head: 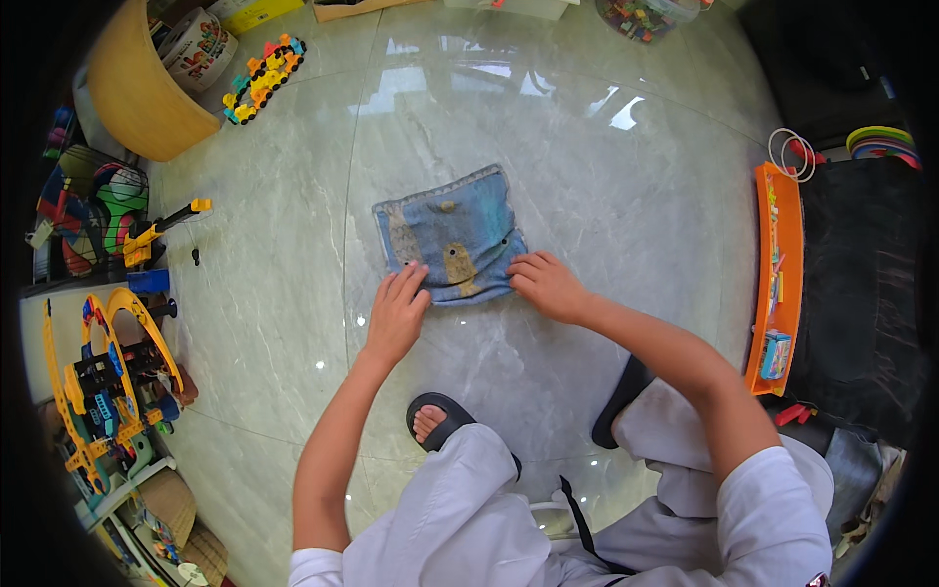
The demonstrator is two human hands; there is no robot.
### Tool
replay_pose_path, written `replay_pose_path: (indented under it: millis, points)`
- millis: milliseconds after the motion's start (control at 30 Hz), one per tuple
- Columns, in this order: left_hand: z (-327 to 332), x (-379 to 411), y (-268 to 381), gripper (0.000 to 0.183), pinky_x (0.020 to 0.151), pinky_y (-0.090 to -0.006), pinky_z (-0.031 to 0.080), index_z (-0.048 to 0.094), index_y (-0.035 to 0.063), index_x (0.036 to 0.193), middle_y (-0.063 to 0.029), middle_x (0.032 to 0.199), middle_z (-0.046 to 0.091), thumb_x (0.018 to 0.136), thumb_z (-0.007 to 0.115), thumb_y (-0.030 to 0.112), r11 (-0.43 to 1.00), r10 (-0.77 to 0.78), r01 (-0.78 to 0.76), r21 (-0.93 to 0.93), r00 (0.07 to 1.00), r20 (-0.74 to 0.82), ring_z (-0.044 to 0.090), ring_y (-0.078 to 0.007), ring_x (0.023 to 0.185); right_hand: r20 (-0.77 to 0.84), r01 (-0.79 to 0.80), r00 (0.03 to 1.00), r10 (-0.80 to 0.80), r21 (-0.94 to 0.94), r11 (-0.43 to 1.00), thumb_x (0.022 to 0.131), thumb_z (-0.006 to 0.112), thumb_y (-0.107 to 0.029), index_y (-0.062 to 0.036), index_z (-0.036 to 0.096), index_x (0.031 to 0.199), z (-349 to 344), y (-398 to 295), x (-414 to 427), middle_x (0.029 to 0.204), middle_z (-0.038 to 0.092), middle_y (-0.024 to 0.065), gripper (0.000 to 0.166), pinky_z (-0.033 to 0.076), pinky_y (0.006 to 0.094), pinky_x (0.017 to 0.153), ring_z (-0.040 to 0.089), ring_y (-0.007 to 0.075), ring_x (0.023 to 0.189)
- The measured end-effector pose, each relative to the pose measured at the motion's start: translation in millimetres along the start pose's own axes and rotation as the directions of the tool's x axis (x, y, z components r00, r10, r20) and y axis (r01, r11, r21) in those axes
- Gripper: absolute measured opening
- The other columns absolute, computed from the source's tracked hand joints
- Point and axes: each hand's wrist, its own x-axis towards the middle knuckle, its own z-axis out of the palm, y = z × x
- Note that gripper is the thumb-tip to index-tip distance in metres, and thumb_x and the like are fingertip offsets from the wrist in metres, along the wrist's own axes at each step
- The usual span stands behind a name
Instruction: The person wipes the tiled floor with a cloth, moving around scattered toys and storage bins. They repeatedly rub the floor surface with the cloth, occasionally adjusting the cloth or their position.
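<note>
A blue cloth point(477, 220) with yellowish-brown and grey patterns and a pale stitched border lies folded on the floor before me. Its far edge slants upward to the right, and its near part is wrinkled. My left hand point(400, 304) grips the near left corner, fingertips on top and thumb by the near edge. At the near right corner, the curled fingers of my right hand point(546, 282) hold the cloth's edge. What lies under the fingertips is hidden.
Glossy tiled floor point(623, 198) surrounds the cloth. To the left stand toy vehicles point(110, 381), a wire basket of balls point(95, 205) and a toy crane point(158, 235). A chain of toy cars point(264, 77) lies far left. An orange tray point(777, 293) is at right.
</note>
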Motion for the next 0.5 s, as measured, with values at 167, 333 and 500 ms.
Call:
replay_pose_path:
  millis: [167,333,500]
  points:
    - [-56,33,-21,0.021,0.102,-0.0479,0.037,0.059,0.0038,0.106,-0.0153,0.127,0.057,0.085,0.059,0.006,0.95,-0.287,0.268,-0.158,0.952,-0.109,0.048,-0.0333,0.126,0.254,-0.462,0.886,0.387,0.42,0.781,0.085,0.064,-0.019,-0.0087,0.057,0.103,-78,3,47,0.126,0.056,0.0107,0.021,0.042,0.0443,0.096,0.051,0.0331,0.118]
    - [-48,90,-45,0.041,0.107,-0.0463,0.033,0.052,0.0046,0.131,-0.013,0.146,0.043,0.091,0.057,0.012,0.993,-0.111,0.11,-0.029,0.994,-0.021,0.04,-0.0343,0.134,-0.297,0.04,0.955,-0.016,0.075,0.996,0.083,0.067,-0.027,-0.0123,0.053,0.13,-59,24,96,0.143,0.046,0.0105,0.051,0.035,0.0464,0.107,0.04,0.0288,0.135]
    - [14,81,-67,0.064,0.116,-0.0497,0.02,0.03,0.0111,0.15,-0.0054,0.159,0.024,0.095,0.053,0.033,0.992,-0.126,0.118,0.044,0.944,0.306,0.021,-0.026,0.146,-0.108,0.235,0.965,-0.239,-0.045,0.971,0.091,0.052,-0.048,-0.0195,0.047,0.142,22,37,134,0.156,0.03,0.0048,0.058,0.018,0.0474,0.118,0.026,0.0214,0.145]
